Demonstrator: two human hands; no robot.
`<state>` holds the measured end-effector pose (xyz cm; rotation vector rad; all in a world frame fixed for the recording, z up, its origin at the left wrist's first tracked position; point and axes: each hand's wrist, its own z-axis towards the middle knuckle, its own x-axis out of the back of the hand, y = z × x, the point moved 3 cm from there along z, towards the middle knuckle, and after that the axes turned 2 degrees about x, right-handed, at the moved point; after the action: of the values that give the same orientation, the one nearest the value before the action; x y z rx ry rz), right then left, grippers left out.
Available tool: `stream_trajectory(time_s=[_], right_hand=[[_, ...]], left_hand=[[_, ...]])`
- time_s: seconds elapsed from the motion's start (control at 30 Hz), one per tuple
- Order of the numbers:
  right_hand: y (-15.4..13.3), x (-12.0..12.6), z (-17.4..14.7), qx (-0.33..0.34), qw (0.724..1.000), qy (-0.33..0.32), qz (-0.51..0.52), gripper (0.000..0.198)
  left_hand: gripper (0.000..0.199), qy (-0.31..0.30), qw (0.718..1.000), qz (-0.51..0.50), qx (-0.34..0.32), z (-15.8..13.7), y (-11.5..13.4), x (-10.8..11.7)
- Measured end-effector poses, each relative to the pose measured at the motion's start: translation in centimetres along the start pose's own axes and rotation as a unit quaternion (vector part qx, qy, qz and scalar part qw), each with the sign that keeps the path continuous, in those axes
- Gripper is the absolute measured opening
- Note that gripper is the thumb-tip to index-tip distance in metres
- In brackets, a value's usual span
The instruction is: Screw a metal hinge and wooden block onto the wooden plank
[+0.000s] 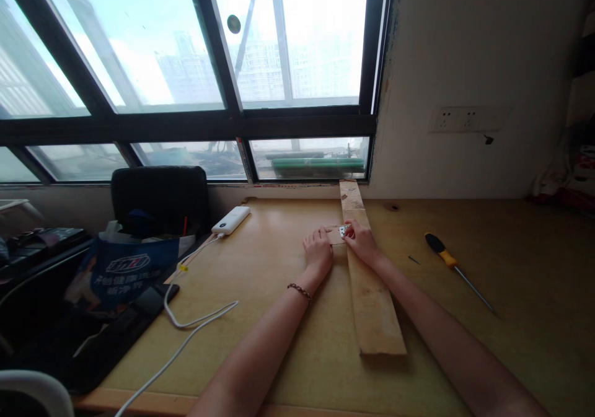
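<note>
A long pale wooden plank (374, 308) lies lengthwise on the table, its far end by the window sill. Against its left side is a short piece of wood (334, 237), partly hidden by my left hand (318, 250), which holds it down with bent fingers. A small silvery metal hinge (343, 231) with dark holes lies across the joint between the two pieces. My right hand (361, 241) rests over the plank and pinches the hinge's right edge. To the right are a screwdriver (447, 257) with a black and yellow handle and a thin dark screw (414, 260).
A white power bank (231, 220) with a white cable (186, 325) sits on the left of the table (288, 342). Beyond the left edge are a black chair (158, 197) and a blue bag (118, 274). A window (297, 121) and a wall socket (458, 119) are behind.
</note>
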<state>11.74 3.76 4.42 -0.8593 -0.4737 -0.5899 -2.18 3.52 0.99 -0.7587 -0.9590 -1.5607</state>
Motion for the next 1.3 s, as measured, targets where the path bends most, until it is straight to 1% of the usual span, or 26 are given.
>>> stream_trajectory(time_s=[0.1, 0.2, 0.27, 0.33, 0.43, 0.5, 0.57, 0.63, 0.73, 0.93, 1.03, 1.17, 1.3], right_hand=[[-0.1, 0.0, 0.1, 0.013, 1.0, -0.009, -0.008, 0.027], [-0.4, 0.0, 0.1, 0.049, 0.998, -0.023, -0.028, 0.011], [-0.4, 0.1, 0.1, 0.053, 0.998, -0.024, -0.023, 0.005], [-0.1, 0.1, 0.2, 0.028, 1.0, -0.014, 0.004, 0.011], [0.5, 0.0, 0.3, -0.017, 0.999, 0.001, 0.045, 0.03], [0.8, 0.0, 0.3, -0.032, 0.998, 0.01, 0.057, 0.036], [1.0, 0.1, 0.4, -0.047, 0.997, 0.021, 0.061, 0.033], [1.2, 0.2, 0.4, -0.062, 0.996, 0.03, 0.061, 0.027], [1.4, 0.4, 0.5, -0.068, 0.996, 0.026, 0.054, 0.019], [2.2, 0.1, 0.6, -0.081, 0.993, 0.018, 0.089, 0.02], [2.2, -0.1, 0.6, -0.083, 0.994, 0.014, 0.07, 0.017], [1.8, 0.2, 0.4, -0.079, 0.995, 0.025, 0.048, 0.014], [1.4, 0.4, 0.3, -0.067, 0.997, 0.021, 0.034, 0.013]], left_hand=[[0.046, 0.007, 1.0, -0.004, -0.005, 0.0, 0.0, 0.0], [0.045, 0.009, 1.0, -0.001, -0.003, 0.0, 0.0, -0.1], [0.045, 0.011, 1.0, 0.001, -0.004, 0.0, 0.0, -0.1], [0.045, 0.011, 1.0, 0.0, -0.006, 0.0, 0.0, -0.2], [0.046, 0.007, 1.0, -0.002, -0.005, 0.0, 0.0, -0.2], [0.046, 0.007, 1.0, -0.003, -0.006, 0.0, 0.0, -0.1], [0.045, 0.005, 1.0, -0.003, -0.007, 0.0, 0.0, 0.0], [0.045, 0.002, 1.0, -0.001, -0.003, 0.0, 0.0, 0.0], [0.045, -0.002, 1.0, 0.002, 0.0, 0.0, 0.0, 0.0], [0.045, 0.005, 1.0, 0.004, 0.001, 0.0, 0.0, -0.3], [0.045, 0.003, 1.0, 0.002, -0.001, 0.0, 0.0, -0.3], [0.045, -0.001, 1.0, -0.001, 0.0, 0.0, 0.0, -0.1], [0.044, 0.003, 1.0, -0.006, -0.002, 0.0, 0.0, 0.0]])
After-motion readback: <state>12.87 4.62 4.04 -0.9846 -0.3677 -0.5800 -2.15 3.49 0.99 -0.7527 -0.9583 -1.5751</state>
